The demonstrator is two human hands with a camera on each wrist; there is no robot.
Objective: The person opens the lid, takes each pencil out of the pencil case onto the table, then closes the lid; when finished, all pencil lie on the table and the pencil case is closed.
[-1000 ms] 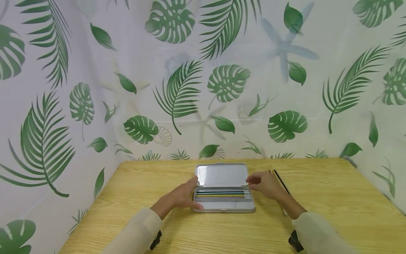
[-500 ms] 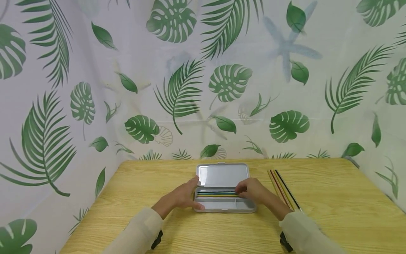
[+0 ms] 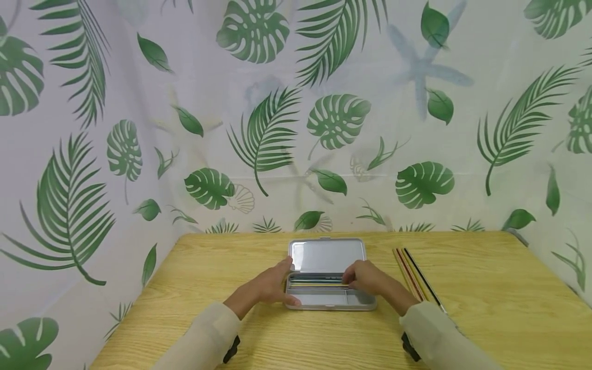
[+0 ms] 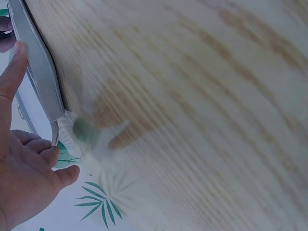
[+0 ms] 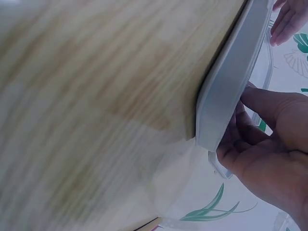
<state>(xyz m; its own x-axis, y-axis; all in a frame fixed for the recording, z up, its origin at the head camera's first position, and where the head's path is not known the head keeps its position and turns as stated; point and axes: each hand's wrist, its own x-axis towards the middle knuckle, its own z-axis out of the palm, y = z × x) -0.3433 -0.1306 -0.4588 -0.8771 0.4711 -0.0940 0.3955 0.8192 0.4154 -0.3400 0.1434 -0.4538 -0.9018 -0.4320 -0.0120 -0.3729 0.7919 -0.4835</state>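
Observation:
A grey pencil case lies with its lid folded back on the wooden table. Several colored pencils lie side by side in its rear compartment. My left hand holds the case's left end, thumb at the front corner and fingers by the hinge; the thumb on the rim shows in the left wrist view. My right hand reaches over the right end, thumb and fingers curled together on the pencils' right ends. In the right wrist view its fingertips are hidden behind the case wall.
Several loose pencils lie at a slant on the table, right of the case and close to my right forearm. A leaf-printed cloth hangs behind the table and along both sides.
My right hand has moved left from beside the lid's right edge to the pencils in the case, uncovering the loose pencils on the table. My left hand has stayed on the case.

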